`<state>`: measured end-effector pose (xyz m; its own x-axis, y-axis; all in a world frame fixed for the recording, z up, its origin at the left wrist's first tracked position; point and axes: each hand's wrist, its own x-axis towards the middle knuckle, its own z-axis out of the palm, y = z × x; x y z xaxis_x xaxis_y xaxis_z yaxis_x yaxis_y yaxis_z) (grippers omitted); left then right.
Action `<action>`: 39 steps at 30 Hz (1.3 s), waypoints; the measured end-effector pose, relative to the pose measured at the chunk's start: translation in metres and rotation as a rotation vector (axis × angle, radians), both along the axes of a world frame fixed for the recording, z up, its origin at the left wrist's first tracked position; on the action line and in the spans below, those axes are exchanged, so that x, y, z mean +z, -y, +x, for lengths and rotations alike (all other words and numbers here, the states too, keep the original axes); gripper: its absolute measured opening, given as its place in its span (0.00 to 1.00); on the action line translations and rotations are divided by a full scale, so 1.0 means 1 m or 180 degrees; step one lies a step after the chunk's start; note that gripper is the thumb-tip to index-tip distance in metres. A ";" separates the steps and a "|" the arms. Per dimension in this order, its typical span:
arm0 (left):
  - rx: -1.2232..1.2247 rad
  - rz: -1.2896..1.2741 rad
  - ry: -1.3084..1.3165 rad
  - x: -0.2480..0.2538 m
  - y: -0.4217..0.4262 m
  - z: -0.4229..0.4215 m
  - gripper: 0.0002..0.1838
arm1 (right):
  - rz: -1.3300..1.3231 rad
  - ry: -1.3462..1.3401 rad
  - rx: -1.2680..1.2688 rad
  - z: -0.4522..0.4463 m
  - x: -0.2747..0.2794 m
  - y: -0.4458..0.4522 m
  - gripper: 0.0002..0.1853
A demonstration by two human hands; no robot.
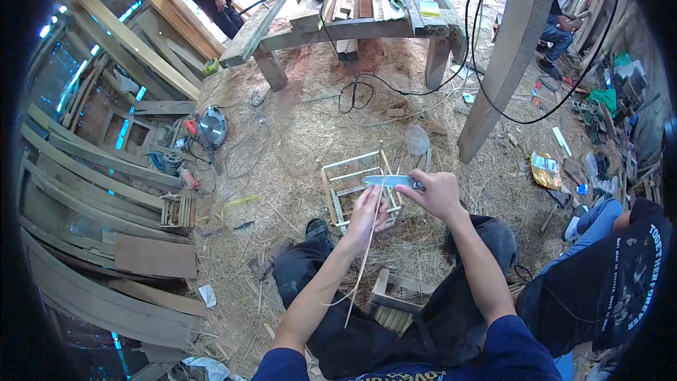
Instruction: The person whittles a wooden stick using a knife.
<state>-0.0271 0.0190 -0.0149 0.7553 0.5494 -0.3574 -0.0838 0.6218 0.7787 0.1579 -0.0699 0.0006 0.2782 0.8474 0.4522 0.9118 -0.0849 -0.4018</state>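
Note:
My right hand (438, 192) is closed around a knife, its broad pale blade (384, 180) pointing left. The blade lies across the upper end of a thin wooden or bamboo strip (362, 268), just above the fingers of my left hand (367, 213). That left hand is closed on the strip, whose split tail hangs down past my wrist towards my lap. Behind both hands, a small open frame of thin sticks (350, 171) stands on the ground, its near side partly hidden by my left hand.
Between my legs is a small wooden stool or box (403, 283). Straw and shavings cover the floor. Ahead stands a wooden workbench (338, 31) with tools and cables. A circular saw (211, 127) lies left, a post (509, 63) rises right, and a person (606, 282) sits close on my right.

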 end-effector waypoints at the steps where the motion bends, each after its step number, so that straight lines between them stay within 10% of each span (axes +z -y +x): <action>1: 0.0012 -0.0041 0.0149 -0.001 0.001 -0.001 0.13 | -0.0001 -0.0043 0.0003 -0.002 0.001 -0.001 0.26; 36: -0.0154 0.0020 -0.0215 -0.006 0.030 -0.009 0.14 | 0.0056 0.0326 0.0430 0.009 -0.011 0.012 0.22; 39: -0.0348 0.0008 -0.0294 0.046 0.042 -0.058 0.16 | 0.0259 -0.0581 -0.1334 0.069 -0.043 0.027 0.21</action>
<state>-0.0853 -0.0230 0.0315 0.7746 0.4666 -0.4269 0.0564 0.6213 0.7815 0.2265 -0.0972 -0.0424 0.6705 0.6085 0.4244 0.7192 -0.3926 -0.5732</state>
